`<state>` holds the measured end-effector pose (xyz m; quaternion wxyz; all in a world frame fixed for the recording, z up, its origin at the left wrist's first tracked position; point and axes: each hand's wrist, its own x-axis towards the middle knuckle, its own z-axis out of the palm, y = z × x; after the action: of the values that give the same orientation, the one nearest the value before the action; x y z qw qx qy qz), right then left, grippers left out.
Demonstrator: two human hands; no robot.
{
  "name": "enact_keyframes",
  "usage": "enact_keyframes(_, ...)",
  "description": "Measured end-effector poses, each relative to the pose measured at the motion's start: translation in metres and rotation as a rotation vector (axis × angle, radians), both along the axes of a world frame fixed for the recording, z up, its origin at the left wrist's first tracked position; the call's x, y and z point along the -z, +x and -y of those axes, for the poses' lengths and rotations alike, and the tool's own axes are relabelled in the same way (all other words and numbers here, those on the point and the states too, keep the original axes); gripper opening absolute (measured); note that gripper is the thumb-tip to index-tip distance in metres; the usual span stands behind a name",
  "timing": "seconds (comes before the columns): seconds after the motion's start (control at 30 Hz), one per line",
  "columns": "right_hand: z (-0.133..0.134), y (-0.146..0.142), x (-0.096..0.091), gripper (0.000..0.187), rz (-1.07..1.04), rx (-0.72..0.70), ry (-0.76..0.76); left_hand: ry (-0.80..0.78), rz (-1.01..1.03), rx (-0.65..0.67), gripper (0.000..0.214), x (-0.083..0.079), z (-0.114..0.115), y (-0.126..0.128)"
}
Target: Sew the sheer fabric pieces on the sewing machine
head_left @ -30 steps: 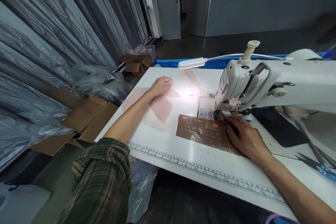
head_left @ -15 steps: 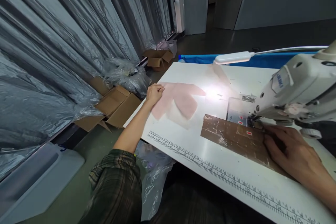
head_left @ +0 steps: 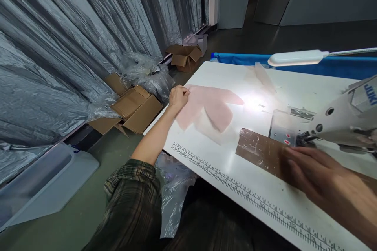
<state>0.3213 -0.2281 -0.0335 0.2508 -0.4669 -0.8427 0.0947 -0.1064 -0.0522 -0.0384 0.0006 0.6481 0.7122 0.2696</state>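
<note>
At the far left corner of the white sewing table (head_left: 212,164), my left hand (head_left: 179,97) pinches the edge of a sheer pink fabric piece (head_left: 200,100). The fabric lies spread flat, with a paler sheer layer (head_left: 206,126) beside its lower edge. Over the brown strip (head_left: 259,147), close in front of the sewing machine (head_left: 344,121), is my right hand (head_left: 321,168). Motion smears its fingers, which point left; whether they touch the strip or hold anything is unclear. The metal needle plate (head_left: 277,125) is just beyond it.
A white lamp (head_left: 297,58) lights the table, and another sheer piece (head_left: 263,76) lies toward the back. A printed ruler (head_left: 218,176) follows the front edge. Cardboard boxes (head_left: 144,111), plastic wrap (head_left: 144,70) and a clear bin (head_left: 50,180) are on the floor at left.
My right hand has moved left from beside the needle area onto the brown strip. My left hand keeps its hold on the pink fabric. The view has shifted to the right.
</note>
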Motion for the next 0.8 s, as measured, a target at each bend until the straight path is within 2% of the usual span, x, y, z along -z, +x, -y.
enact_keyframes(0.1, -0.022, -0.046, -0.008, 0.039, 0.077, -0.032, 0.136, 0.025, 0.020, -0.016, 0.020, -0.001, 0.001, 0.001)
enact_keyframes(0.2, -0.065, -0.079, -0.002, 0.042, 0.087, 0.001, 0.147, 0.043, 0.035, -0.036, 0.019, -0.003, 0.003, 0.003)
enact_keyframes(0.27, -0.095, -0.089, 0.004, 0.040, 0.115, 0.034, 0.152, 0.046, 0.043, -0.048, 0.019, -0.005, 0.004, 0.002)
enact_keyframes(0.37, -0.126, -0.093, 0.011, 0.031, 0.282, 0.176, 0.083, 0.029, 0.053, -0.079, 0.020, -0.005, 0.005, -0.001)
enact_keyframes(0.5, -0.134, -0.087, 0.017, 0.027, 0.358, 0.201, 0.064, -0.028, 0.060, -0.097, 0.019, -0.004, 0.003, -0.008)
enact_keyframes(0.7, -0.130, -0.082, 0.031, 0.029, 0.256, 0.290, 0.122, -0.015, 0.070, -0.089, 0.020, -0.002, 0.003, -0.008)
enact_keyframes(0.8, -0.130, -0.080, 0.036, 0.027, 0.210, 0.285, 0.142, -0.003, 0.073, -0.094, 0.016, -0.002, 0.004, -0.006)
